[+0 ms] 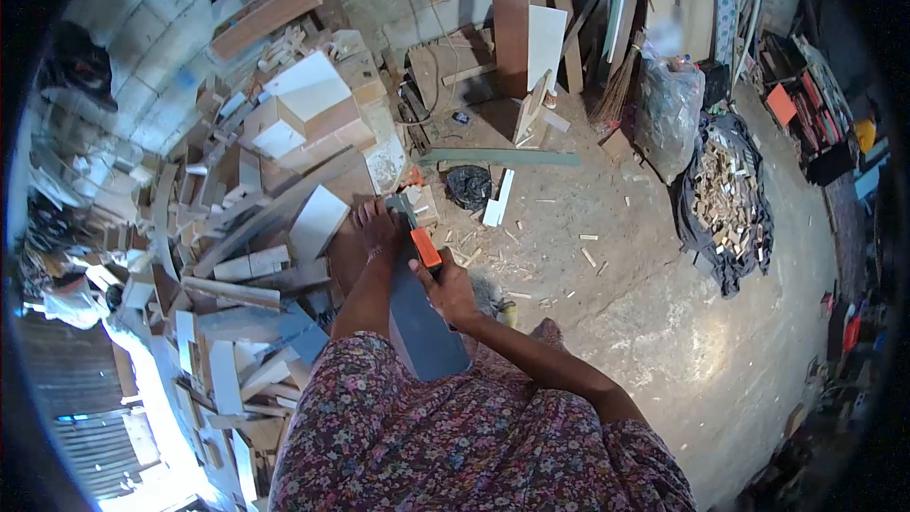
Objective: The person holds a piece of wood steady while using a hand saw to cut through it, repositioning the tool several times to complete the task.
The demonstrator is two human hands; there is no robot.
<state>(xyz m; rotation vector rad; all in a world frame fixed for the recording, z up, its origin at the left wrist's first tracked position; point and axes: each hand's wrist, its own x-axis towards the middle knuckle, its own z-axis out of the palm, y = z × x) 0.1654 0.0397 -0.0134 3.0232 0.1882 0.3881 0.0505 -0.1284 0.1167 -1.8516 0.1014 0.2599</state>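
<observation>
My right hand (453, 296) is closed around the orange-and-black handle of what looks like a handsaw (426, 246). Its grey blade points away from me, towards the far end of a dark grey board (425, 327). That board stretches from near my lap out under my hands. Flat beside the blade, my left hand (376, 223) presses down with its fingers spread, on what seems to be a piece of wood. A white-faced block (318, 222) lies just left of my left forearm. Whether the blade touches wood is too small to tell.
Wood offcuts (246, 263) are heaped along my left. Ahead on the floor are a black plastic bag (468, 187), a white strip (500, 197) and a long green-grey plank (502, 157). A sack of wood scraps (728, 194) and a broom (621, 85) stand to the right.
</observation>
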